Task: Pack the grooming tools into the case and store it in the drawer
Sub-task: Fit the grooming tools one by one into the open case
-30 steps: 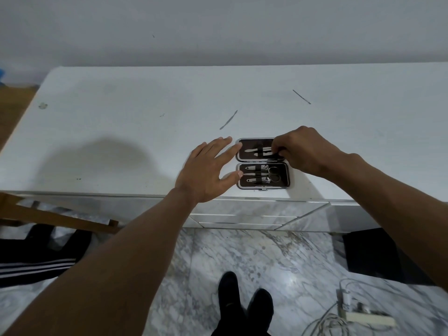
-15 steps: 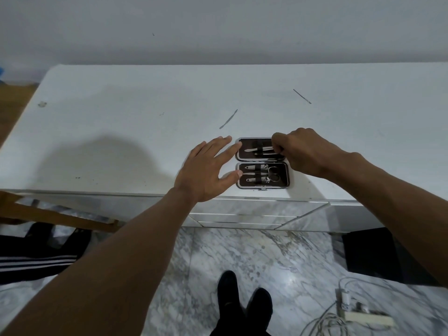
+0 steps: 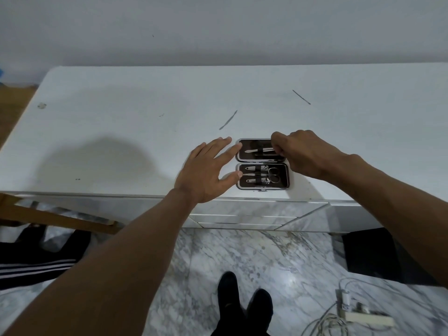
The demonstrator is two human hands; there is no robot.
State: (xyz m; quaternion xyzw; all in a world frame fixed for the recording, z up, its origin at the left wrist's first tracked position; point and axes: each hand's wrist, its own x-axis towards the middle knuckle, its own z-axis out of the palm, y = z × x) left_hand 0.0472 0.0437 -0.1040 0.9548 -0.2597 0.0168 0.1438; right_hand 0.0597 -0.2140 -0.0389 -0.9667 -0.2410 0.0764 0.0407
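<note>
I work two hands at one open case (image 3: 283, 178) near the worktop's (image 3: 145, 117) front edge.
Left hand (image 3: 203, 173) lies flat, touching the case's left side; right hand (image 3: 305, 154) pinches the ends of two tools (image 3: 257, 150) in the far half.

A plain pale grey wall (image 3: 218, 27) runs behind the white worktop (image 3: 121, 105); the worktop's surface bears a few dark scratches and specks, and a soft rounded shadow (image 3: 101, 163) lies on its left part; beneath its near edge sit glossy front panels (image 3: 242, 215) that mirror the floor; the floor (image 3: 266, 258) is grey-veined white marble; a wooden bar (image 3: 55, 217) slants at the left above a black white-striped cloth (image 3: 31, 265); white cables (image 3: 324, 323) lie at the lower right.
</note>
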